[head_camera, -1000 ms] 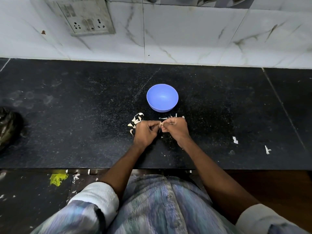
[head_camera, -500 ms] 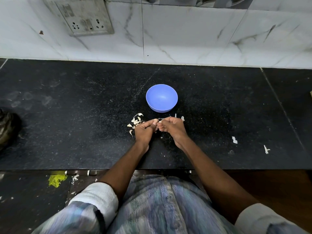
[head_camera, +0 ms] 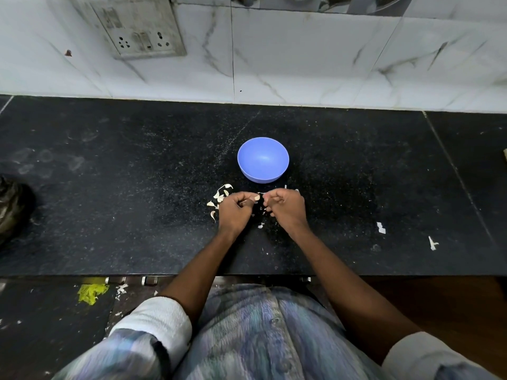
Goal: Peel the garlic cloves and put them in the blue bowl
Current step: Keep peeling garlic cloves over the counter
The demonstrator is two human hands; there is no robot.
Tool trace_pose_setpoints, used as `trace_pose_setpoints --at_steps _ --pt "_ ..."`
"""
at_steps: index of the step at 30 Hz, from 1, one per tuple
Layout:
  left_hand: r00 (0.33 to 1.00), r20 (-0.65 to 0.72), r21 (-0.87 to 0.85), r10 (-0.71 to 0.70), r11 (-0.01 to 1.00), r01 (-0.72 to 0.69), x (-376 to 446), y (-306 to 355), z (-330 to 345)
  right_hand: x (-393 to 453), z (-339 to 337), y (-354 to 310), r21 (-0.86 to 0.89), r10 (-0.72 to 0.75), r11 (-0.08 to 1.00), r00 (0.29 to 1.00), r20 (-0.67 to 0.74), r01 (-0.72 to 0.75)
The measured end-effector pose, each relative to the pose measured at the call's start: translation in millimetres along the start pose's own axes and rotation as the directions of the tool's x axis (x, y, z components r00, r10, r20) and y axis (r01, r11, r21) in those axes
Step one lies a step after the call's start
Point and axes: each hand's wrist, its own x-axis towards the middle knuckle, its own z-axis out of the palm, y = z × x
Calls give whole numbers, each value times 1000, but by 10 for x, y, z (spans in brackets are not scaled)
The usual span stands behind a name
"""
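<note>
Person: 1, seen from above, in a striped shirt [head_camera: 263,333] with both sleeves rolled to the elbow; 2 bare forearms reach forward over the counter edge.
Floor, near left: 1 yellow scrap [head_camera: 92,292] and a few pale flakes beside it.
Counter: 1 black speckled stone slab [head_camera: 123,215], with a seam line on its right part.
Left hand: 1 [head_camera: 235,211], fingers curled inward, thumb tip pressed forward toward the other hand; it seems to pinch something small and thin, too small to name with certainty.
Right hand: 1 [head_camera: 285,208], fingers curled under, fingertips just beside those of the left hand; whether it holds a piece I cannot tell.
Garlic clove: hidden between the 2 hands if there at all; no clove can be made out plainly.
Garlic skins: 1 loose heap [head_camera: 219,197] just left of the left hand, about 6 pale pieces; a few tiny bits [head_camera: 260,225] between the wrists.
White scraps, right side: 2 [head_camera: 380,227], well apart from the hands.
Blue bowl: 1 [head_camera: 262,159], upright, just beyond the hands, nothing visible inside.
Dark object: 1 [head_camera: 12,207] at the far left edge, cut off by the frame.
Wall: white marbled tiles [head_camera: 315,64] behind the counter.
Switch plate: 1 [head_camera: 137,26], with 2 sockets visible.
</note>
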Motion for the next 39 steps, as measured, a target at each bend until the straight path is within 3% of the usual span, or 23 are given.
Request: trace_pose_setpoints --at_steps 5,13,30,39 --pt "999 16 67 52 996 -53 -4 -20 1 -4 -5 -27 -35 -70 997 997 25 71" --pt "999 -18 -98 31 995 -32 -20 -14 31 -10 55 9 -123 -91 988 994 52 97" --pt "999 26 -242 -31 969 37 -48 -35 68 -60 -40 -77 39 43 998 992 122 -48" --pt "989 75 -398 -128 905 148 -101 -53 97 -60 -51 -69 96 101 989 985 138 -114"
